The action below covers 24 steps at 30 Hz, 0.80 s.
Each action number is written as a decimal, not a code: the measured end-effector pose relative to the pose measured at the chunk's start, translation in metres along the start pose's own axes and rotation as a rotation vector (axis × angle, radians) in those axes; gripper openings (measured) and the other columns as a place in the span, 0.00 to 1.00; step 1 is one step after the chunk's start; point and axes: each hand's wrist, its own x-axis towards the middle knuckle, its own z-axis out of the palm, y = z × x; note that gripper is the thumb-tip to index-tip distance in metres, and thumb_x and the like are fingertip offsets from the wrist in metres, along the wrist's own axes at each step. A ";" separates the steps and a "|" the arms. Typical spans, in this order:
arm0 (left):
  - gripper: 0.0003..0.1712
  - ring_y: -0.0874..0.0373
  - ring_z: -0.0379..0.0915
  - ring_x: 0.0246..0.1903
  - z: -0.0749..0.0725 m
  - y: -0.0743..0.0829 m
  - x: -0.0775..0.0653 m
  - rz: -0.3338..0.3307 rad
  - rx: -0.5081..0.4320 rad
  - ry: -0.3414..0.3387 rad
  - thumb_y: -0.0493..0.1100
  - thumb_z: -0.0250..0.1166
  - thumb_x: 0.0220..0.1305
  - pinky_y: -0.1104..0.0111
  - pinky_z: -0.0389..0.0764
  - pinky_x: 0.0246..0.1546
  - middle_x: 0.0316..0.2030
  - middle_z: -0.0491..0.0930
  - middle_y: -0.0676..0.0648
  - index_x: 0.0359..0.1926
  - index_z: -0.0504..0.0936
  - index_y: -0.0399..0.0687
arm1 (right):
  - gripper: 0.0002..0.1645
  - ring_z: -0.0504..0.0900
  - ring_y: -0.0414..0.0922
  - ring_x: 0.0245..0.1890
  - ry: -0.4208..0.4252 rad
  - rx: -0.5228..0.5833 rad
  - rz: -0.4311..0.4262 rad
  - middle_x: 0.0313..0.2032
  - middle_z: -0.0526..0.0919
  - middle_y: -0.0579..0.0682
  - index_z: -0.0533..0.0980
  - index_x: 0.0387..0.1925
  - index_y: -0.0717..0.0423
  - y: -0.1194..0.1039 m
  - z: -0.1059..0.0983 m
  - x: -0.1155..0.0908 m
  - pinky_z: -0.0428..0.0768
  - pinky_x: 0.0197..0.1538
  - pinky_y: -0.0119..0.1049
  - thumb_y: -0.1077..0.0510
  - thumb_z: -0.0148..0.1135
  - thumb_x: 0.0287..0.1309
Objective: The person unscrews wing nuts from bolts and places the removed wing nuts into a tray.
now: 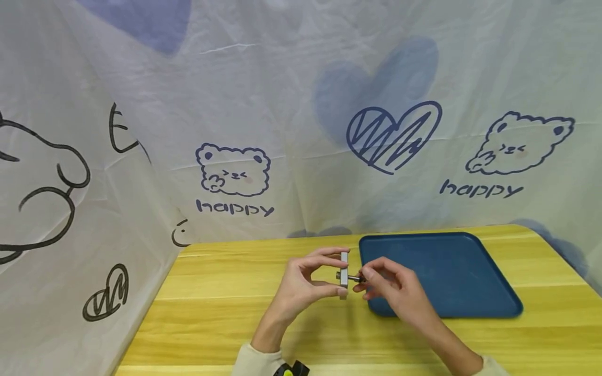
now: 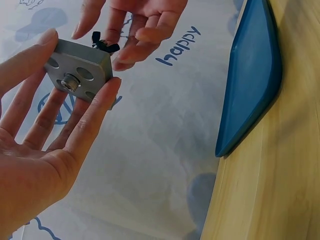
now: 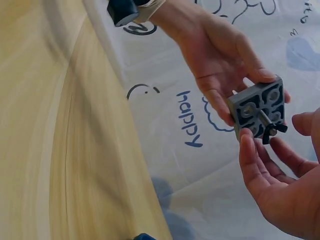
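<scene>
My left hand [image 1: 301, 282] grips a grey square block [image 2: 82, 62] by its edges, between the thumb and fingers. Round holes show on one face, and a bolt head [image 2: 70, 82] sits at its middle. On the ribbed other face, the bolt's shank [image 3: 264, 119] sticks out with a black wing nut [image 3: 272, 131] on it. Close beside the wing nut is my right hand [image 1: 400, 290], its fingers loosely bent around that side. The right thumb [image 3: 304, 123] stands apart from the wing nut, and a fingertip lies at the block's lower edge in the right wrist view.
A blue tray [image 1: 437, 277] lies on the wooden table [image 1: 216, 303], right behind my right hand. White cloth [image 1: 301, 104] with drawn bears and hearts hangs behind the table and along its left side. A black device [image 1: 291, 368] is worn at my left wrist.
</scene>
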 end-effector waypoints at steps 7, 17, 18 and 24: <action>0.21 0.49 0.71 0.66 0.001 -0.002 0.000 0.012 0.074 -0.008 0.28 0.78 0.53 0.53 0.86 0.52 0.63 0.79 0.44 0.50 0.87 0.36 | 0.19 0.88 0.49 0.40 -0.028 0.132 0.214 0.43 0.86 0.58 0.77 0.51 0.66 -0.005 -0.007 0.001 0.89 0.44 0.44 0.52 0.60 0.75; 0.22 0.51 0.71 0.67 0.002 -0.002 0.002 -0.013 0.102 -0.007 0.27 0.77 0.54 0.54 0.80 0.61 0.62 0.80 0.47 0.51 0.87 0.33 | 0.20 0.89 0.51 0.41 -0.062 0.028 0.172 0.42 0.88 0.58 0.80 0.52 0.69 -0.005 -0.010 -0.001 0.88 0.47 0.51 0.54 0.64 0.72; 0.22 0.51 0.71 0.67 0.002 -0.002 0.002 -0.014 0.106 -0.006 0.28 0.77 0.54 0.54 0.78 0.63 0.62 0.80 0.48 0.51 0.86 0.33 | 0.20 0.89 0.51 0.41 -0.059 0.010 0.163 0.42 0.88 0.58 0.80 0.52 0.69 -0.006 -0.010 -0.001 0.88 0.47 0.50 0.54 0.65 0.71; 0.21 0.54 0.71 0.67 0.002 -0.001 0.002 -0.017 0.109 0.002 0.29 0.78 0.54 0.54 0.76 0.64 0.62 0.80 0.48 0.51 0.87 0.35 | 0.18 0.89 0.46 0.40 -0.006 -0.080 0.065 0.45 0.87 0.62 0.81 0.52 0.67 -0.006 -0.006 -0.003 0.89 0.44 0.41 0.61 0.70 0.65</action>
